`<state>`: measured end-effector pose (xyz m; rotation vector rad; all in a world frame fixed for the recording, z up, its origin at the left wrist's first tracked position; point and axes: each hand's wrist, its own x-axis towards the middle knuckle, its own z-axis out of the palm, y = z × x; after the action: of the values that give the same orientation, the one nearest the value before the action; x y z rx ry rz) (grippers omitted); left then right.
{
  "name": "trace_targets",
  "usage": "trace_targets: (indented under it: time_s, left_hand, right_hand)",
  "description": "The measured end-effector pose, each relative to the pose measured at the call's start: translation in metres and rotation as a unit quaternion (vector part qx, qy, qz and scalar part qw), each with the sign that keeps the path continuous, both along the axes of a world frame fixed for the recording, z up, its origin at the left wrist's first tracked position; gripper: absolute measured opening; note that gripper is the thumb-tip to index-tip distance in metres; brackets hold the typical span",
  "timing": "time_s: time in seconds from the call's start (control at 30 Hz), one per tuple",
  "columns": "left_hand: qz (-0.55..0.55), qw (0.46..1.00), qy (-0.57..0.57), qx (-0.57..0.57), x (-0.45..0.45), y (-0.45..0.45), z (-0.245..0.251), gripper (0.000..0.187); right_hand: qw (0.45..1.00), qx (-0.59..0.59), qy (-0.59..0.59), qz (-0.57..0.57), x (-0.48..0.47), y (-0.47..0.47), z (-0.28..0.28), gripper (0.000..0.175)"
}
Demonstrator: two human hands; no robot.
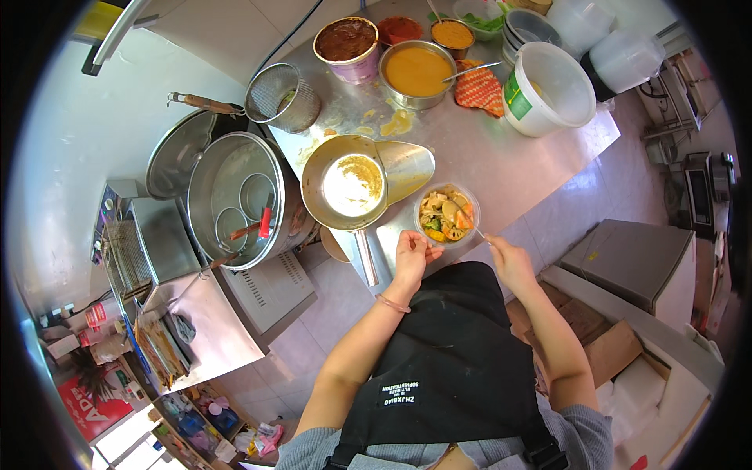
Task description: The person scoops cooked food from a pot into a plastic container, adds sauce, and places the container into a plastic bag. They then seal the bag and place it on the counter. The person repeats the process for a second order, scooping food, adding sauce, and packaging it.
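Note:
A clear round plastic bowl (420, 226) sits near the front edge of the steel table. It is filled with mixed food (447, 212), including broccoli, orange slices like carrot and a lotus root slice. My right hand (510, 258) grips the thin handle of a metal utensil (477, 231), whose far end rests in the food. At the bowl's near left rim is my left hand (414, 252), fingers curled; whether they pinch the rim is unclear. To the left stands a steel saucepan (311, 176) with brown residue inside. A metal scoop-like piece (405, 170) adjoins its right side.
Left of the steel table (505, 170) is a large stockpot (200, 176) holding strainer baskets. A mesh strainer (305, 111) stands behind. Along the back are a bowl of orange sauce (414, 70), a tub of dark paste (352, 64), a knitted cloth (479, 88) and a white bucket (546, 111).

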<state>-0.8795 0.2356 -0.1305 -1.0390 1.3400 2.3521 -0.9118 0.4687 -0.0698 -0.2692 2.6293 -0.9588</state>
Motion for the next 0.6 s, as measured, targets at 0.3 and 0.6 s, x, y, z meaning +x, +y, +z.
trace_targets:
  time_s: [0.3, 0.6]
  left_hand:
    - [-0.023, 0.999, 0.005, -0.025, -0.006, -0.003, 0.0, 0.005]
    - [-0.002, 1.0, -0.006, -0.016, -0.006, -0.009, 0.002, 0.004]
  right_hand:
    - [0.995, 0.086, -0.026, 0.049, -0.016, -0.01, 0.011, 0.026]
    - [0.986, -0.095, -0.123, -0.066, 0.005, 0.018, 0.032, 0.026]
